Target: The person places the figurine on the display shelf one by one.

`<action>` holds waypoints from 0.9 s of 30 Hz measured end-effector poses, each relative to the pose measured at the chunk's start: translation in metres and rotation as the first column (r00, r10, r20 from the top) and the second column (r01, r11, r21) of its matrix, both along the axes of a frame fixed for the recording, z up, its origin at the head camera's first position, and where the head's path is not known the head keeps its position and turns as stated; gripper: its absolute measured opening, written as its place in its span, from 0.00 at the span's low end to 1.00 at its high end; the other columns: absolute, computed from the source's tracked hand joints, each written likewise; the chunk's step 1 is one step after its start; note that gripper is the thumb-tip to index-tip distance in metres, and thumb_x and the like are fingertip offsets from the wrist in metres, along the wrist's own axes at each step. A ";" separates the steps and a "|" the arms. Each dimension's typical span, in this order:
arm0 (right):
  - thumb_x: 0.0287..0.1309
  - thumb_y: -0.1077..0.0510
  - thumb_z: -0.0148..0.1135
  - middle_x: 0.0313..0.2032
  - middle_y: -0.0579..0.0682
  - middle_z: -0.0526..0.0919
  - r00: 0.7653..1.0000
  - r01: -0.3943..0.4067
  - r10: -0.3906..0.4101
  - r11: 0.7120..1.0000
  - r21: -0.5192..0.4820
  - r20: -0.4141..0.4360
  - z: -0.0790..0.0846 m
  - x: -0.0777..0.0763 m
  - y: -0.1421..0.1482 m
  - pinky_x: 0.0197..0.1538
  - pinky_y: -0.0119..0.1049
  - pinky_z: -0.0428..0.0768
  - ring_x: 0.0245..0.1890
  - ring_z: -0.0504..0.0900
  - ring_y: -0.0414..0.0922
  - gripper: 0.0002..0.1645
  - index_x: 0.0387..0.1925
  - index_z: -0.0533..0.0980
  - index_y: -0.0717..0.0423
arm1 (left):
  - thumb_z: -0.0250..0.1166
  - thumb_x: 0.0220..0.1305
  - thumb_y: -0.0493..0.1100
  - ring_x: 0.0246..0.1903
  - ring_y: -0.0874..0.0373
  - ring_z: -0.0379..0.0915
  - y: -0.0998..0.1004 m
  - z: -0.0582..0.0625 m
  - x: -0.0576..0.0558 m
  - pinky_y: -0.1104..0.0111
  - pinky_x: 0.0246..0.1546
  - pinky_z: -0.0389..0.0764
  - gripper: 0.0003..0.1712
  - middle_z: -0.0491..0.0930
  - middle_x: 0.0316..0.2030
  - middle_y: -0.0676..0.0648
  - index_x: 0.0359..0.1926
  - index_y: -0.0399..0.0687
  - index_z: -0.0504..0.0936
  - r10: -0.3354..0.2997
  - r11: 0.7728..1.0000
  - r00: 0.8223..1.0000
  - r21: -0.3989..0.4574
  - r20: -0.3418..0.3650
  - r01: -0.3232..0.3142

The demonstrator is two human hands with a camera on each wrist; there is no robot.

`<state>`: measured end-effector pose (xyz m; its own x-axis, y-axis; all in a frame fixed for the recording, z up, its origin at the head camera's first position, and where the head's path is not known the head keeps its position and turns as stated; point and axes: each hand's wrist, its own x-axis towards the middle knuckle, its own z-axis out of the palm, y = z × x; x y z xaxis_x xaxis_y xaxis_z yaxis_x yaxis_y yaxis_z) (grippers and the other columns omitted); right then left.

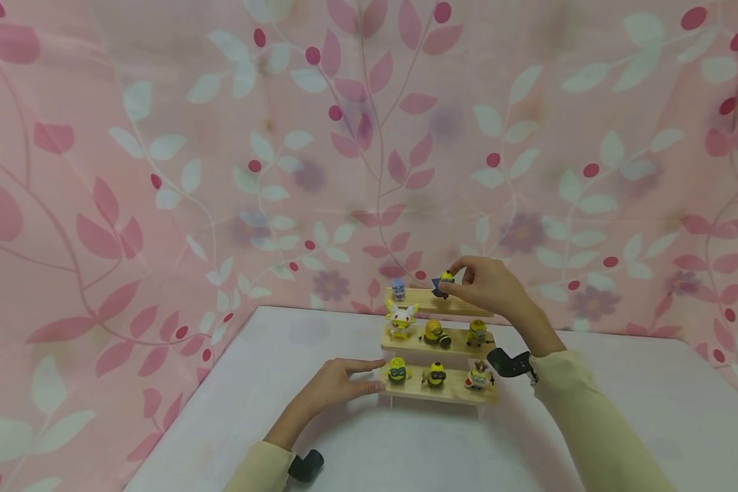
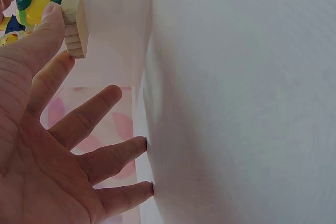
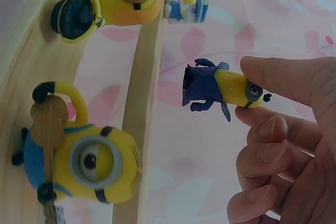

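Note:
In the head view my right hand (image 1: 488,283) pinches a minion figurine (image 1: 445,283) by the head between thumb and index finger, over the top step. The right wrist view shows its dark blue outfit and single goggle; its feet are apart from the wood. My left hand (image 1: 338,386) holds the left end of the lowest step of a wooden display stand (image 1: 458,392), thumb and index finger on the board, other fingers spread. Beside that thumb stands a yellow figurine with green goggles (image 2: 34,8). A minion with a guitar (image 3: 94,161) stands on the middle step.
A small blue-and-white figurine (image 1: 398,290) stands at the top step's left. The middle step also carries a white-eared figurine (image 1: 401,321) and an orange-yellow minion (image 1: 434,331). Lower down are a dark-goggled minion (image 1: 435,375) and a red-and-white figurine (image 1: 478,376). Behind the white table (image 1: 234,410) hangs floral cloth (image 1: 283,171).

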<state>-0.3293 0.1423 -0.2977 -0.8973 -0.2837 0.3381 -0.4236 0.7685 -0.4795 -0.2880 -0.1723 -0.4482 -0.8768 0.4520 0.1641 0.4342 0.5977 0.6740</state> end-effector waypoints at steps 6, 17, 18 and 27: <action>0.57 0.42 0.70 0.23 0.47 0.78 1.000 0.006 -0.006 1.000 0.023 0.007 -0.003 -0.006 -0.007 0.21 0.38 0.67 0.18 0.70 0.45 0.22 0.46 0.81 0.52 | 0.67 0.58 0.66 0.58 0.47 0.74 0.000 0.001 0.000 0.51 0.49 0.78 0.30 0.81 0.54 0.47 0.60 0.63 0.82 0.002 1.000 1.000 -0.011 -0.010 -0.002; 0.57 0.41 0.70 0.25 0.46 0.78 0.999 0.027 -0.028 0.998 0.062 0.014 -0.009 -0.007 -0.019 0.21 0.37 0.68 0.20 0.72 0.45 0.23 0.46 0.81 0.51 | 0.68 0.58 0.65 0.58 0.47 0.74 0.001 0.000 0.000 0.52 0.49 0.78 0.30 0.82 0.54 0.47 0.59 0.63 0.82 0.001 1.000 1.000 0.002 -0.011 -0.001; 0.57 0.41 0.70 0.24 0.46 0.78 0.999 0.028 -0.029 0.998 0.062 0.014 -0.009 -0.007 -0.020 0.21 0.37 0.68 0.20 0.72 0.45 0.23 0.46 0.81 0.51 | 0.68 0.58 0.65 0.58 0.47 0.74 0.001 0.000 0.000 0.52 0.49 0.78 0.30 0.82 0.54 0.47 0.59 0.63 0.82 0.002 1.000 1.000 0.001 -0.013 -0.002; 0.57 0.41 0.69 0.26 0.46 0.78 0.999 0.030 -0.031 0.997 0.068 0.015 -0.010 -0.004 -0.022 0.21 0.38 0.69 0.20 0.73 0.45 0.22 0.46 0.81 0.50 | 0.69 0.58 0.64 0.58 0.46 0.74 0.000 0.000 0.000 0.54 0.45 0.79 0.29 0.82 0.54 0.47 0.59 0.63 0.82 0.004 1.000 1.000 -0.006 -0.005 -0.004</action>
